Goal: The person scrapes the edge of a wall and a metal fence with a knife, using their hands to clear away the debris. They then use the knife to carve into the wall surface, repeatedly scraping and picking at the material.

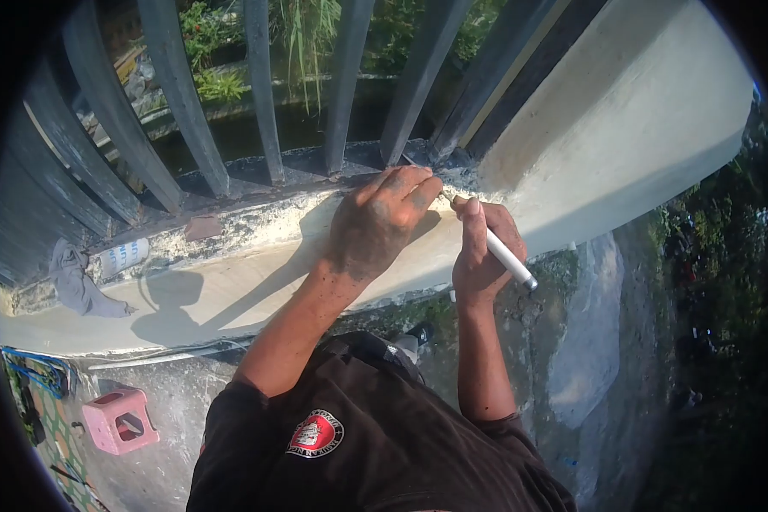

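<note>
The right hand (485, 266) is closed around the tool (510, 258), its working end at the ledge (269, 215) beside the left hand (374, 224). The left is curled near the bars (263, 94); its grip cannot be told. A slip could jab its fingers.

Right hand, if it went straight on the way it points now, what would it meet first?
Probably the left hand, whose fingertips lie just ahead of the right hand; depth there is hard to judge.
</note>
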{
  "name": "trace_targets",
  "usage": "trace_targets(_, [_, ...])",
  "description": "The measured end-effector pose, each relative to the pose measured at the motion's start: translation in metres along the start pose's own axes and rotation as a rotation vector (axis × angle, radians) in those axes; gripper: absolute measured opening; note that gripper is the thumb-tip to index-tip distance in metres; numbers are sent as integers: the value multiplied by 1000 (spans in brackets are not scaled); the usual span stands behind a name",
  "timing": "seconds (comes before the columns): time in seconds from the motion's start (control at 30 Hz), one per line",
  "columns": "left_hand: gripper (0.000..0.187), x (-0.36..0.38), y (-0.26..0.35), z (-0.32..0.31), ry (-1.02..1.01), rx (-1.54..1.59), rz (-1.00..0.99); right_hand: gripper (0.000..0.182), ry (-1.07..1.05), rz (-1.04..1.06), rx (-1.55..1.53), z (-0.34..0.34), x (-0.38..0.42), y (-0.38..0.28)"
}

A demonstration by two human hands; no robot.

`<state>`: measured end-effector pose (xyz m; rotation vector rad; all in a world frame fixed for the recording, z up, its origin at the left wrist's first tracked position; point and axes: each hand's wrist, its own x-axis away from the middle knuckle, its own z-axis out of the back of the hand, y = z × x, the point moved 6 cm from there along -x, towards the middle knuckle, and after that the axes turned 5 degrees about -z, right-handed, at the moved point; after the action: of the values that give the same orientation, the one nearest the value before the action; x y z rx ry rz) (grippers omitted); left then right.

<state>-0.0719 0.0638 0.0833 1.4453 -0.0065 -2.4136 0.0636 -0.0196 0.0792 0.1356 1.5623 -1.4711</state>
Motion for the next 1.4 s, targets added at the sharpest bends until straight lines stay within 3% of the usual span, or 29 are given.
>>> trace_targets(0.13, [31, 14, 6, 4, 57, -36, -24, 18, -38, 238, 25, -8, 12, -18])
trace_targets(0.23, [38, 31, 10, 5, 165, 57, 67, 18, -27, 195, -18, -5, 20, -22])
trace_targets(0.27, [47, 35, 16, 2, 139, 53, 61, 17, -16, 167, -41, -3, 19, -23])
trace_targets(0.43, [56, 29, 23, -9, 41, 108, 110, 27, 4, 112, 33, 3, 5, -12])
trace_targets(0.5, [60, 26, 23, -11, 8, 104, 98, 21, -21, 102, 4, 5, -2, -11])
trace_targets(0.53, [60, 31, 24, -12, 2, 108, 102, 16, -50, 113, -4, 5, -3, -14])
trace_targets(0.6, [61, 40, 19, -7, 55, 157, 128, 10, -153, 336, -96, -2, 6, -15])
trace_targets(0.67, [58, 43, 16, -3, 62, 168, 136, 26, -242, 356, -29, -2, 15, -15])
trace_targets(0.87, [54, 35, 16, -4, 109, 58, 90, 25, -214, 372, 69, 0, 10, -13])
trace_targets(1.1, [51, 40, 15, -4, 132, 25, 84, 27, -326, 438, 139, -9, 0, -15])
trace_targets(1.4, [52, 48, 8, -2, 105, -96, 188, 24, -288, 437, 203, -14, 1, -19])
